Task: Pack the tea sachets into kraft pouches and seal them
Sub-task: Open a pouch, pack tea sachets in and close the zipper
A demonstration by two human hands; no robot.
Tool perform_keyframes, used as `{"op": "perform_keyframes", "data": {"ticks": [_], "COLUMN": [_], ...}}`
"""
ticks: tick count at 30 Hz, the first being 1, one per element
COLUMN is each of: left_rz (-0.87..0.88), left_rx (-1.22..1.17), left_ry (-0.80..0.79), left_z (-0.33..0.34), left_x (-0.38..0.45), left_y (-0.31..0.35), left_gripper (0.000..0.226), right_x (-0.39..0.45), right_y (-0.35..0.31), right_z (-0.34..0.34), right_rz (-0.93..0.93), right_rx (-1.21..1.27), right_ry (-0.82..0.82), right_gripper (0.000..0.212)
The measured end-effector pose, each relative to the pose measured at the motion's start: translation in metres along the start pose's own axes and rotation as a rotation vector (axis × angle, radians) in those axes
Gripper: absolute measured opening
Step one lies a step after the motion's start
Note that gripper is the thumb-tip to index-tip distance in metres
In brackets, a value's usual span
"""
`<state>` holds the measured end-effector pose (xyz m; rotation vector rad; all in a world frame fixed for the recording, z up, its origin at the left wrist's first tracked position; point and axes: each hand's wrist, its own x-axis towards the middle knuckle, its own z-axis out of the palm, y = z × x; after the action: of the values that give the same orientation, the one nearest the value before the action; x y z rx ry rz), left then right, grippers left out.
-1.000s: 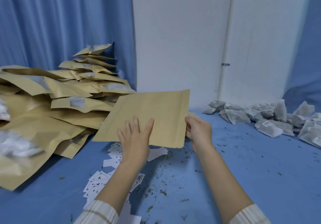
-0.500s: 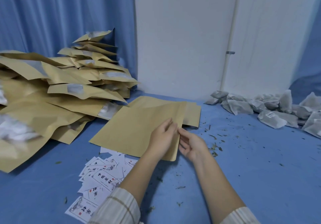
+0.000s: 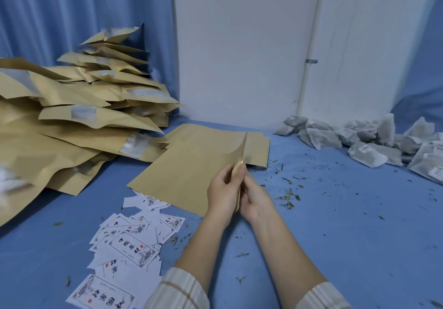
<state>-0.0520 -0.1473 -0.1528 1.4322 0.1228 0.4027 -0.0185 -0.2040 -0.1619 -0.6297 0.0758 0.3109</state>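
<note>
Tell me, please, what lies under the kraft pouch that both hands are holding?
Under the kraft pouch, printed white labels stick out at its near edge, and another flat pouch shows past its far end. Whatever else lies beneath is covered.

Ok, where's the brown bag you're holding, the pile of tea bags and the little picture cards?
kraft pouch (image 3: 191, 176), head view, on its flat brown face.
tea sachets (image 3: 369, 140), head view, middle of the grey heap.
printed cards (image 3: 131, 246), head view, on the card with black characters.
</note>
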Motion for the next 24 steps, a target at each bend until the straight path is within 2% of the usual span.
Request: {"op": "perform_keyframes", "data": {"ticks": [3, 6, 8, 10, 11, 13, 17, 24], "left_rz": [0.015, 0.037, 0.066, 0.123, 0.151, 0.189, 0.258, 0.263], "left_rx": [0.010, 0.078, 0.123, 0.191, 0.232, 0.339, 0.510, 0.530], "left_ry": [0.025, 0.053, 0.095, 0.164, 0.193, 0.229, 0.283, 0.331], "left_z": [0.003, 0.004, 0.005, 0.005, 0.005, 0.005, 0.007, 0.008], "left_x": [-0.001, -0.001, -0.002, -0.002, -0.002, -0.001, -0.002, -0.004], "left_y": [-0.004, -0.005, -0.006, -0.006, -0.006, -0.006, -0.007, -0.009], "left_gripper": [0.018, 0.023, 0.024, 0.027, 0.028, 0.032, 0.032, 0.035], "right_x": [-0.004, -0.007, -0.009, -0.009, -0.010, -0.010, -0.013, -0.015], "right_y": [0.007, 0.012, 0.009, 0.003, 0.002, -0.002, -0.002, 0.006], "right_z": [0.003, 0.006, 0.009, 0.010, 0.010, 0.007, 0.003, -0.001], "right_rz": [-0.026, -0.098, -0.245, -0.439, -0.536, -0.671, -0.788, -0.781], "right_rx": [0.073, -0.015, -0.275, -0.720, -0.899, -1.093, -1.157, -1.029], "right_ry": [-0.027, 0.060, 0.125, 0.184, 0.198, 0.203, 0.242, 0.367], "right_gripper": [0.027, 0.018, 0.015, 0.035, 0.034, 0.021, 0.017, 0.026]}}
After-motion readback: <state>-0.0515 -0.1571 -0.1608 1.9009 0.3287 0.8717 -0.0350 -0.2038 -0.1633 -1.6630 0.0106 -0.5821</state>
